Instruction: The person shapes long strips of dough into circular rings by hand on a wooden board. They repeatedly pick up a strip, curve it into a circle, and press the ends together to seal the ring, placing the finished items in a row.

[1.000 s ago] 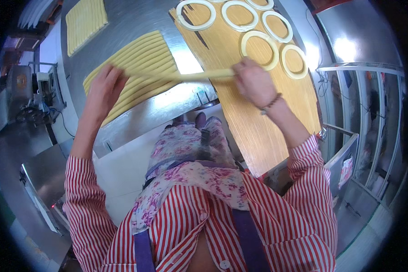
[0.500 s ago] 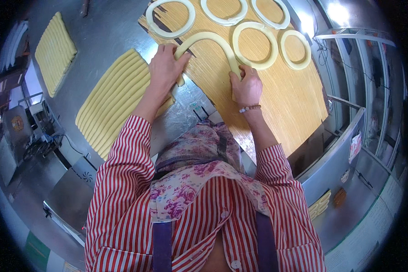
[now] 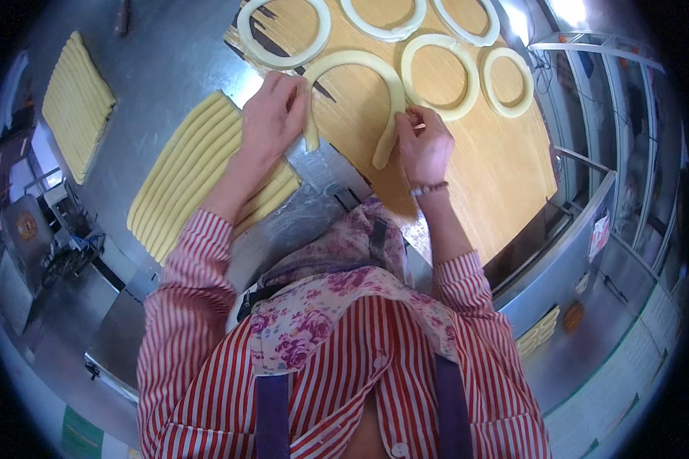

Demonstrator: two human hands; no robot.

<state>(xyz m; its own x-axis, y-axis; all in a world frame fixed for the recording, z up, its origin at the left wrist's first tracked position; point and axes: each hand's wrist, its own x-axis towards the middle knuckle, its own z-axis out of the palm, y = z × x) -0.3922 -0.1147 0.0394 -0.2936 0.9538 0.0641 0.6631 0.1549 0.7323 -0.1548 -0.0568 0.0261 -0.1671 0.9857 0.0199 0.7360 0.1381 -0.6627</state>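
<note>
Five closed dough rings (image 3: 473,80) lie on the wooden board (image 3: 486,180), and a loose dough rope (image 3: 352,59) arches beside them, its two ends apart and pointing toward the person. Its left end reaches the board's edge. The left hand (image 3: 272,115) is at that leg, fingers bunched together; whether they grip it I cannot tell. The right hand (image 3: 426,145), below a beaded bracelet (image 3: 431,188), has thumb and forefinger drawn together at the other leg; their exact contact is unclear.

Writing is scarcely legible: a red-and-white label (image 3: 599,236) hangs at the right, a pale panel with green edging (image 3: 628,367) curves along the lower right with print too small to tell, and a round orange emblem (image 3: 26,226) marks a grey surface at the left.

On the steel table (image 3: 168,50) lie two batches of dough strips (image 3: 187,168); the left forearm hides part of the nearer one. Metal racks (image 3: 628,115) stand at the right.
</note>
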